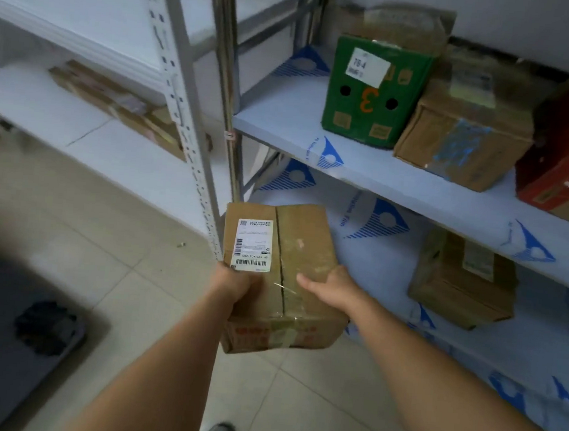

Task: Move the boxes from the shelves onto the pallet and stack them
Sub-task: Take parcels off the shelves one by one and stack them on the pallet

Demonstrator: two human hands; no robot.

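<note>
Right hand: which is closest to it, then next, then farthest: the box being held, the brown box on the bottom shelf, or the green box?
From the right hand:
1. Held box, under its fingers.
2. Brown box, bottom shelf, to its right.
3. Green box, shelf above.

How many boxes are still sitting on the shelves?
5 that I can see: a green box, a brown box and a red box on the upper right shelf, one below, one left. More may be hidden.

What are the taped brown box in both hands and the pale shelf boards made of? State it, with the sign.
Taped brown box: corrugated cardboard by its look, matte brown with glossy clear tape along the seam and a paper label.
Pale shelf boards: probably painted metal, still under printed protective film; blue logos show.
</note>
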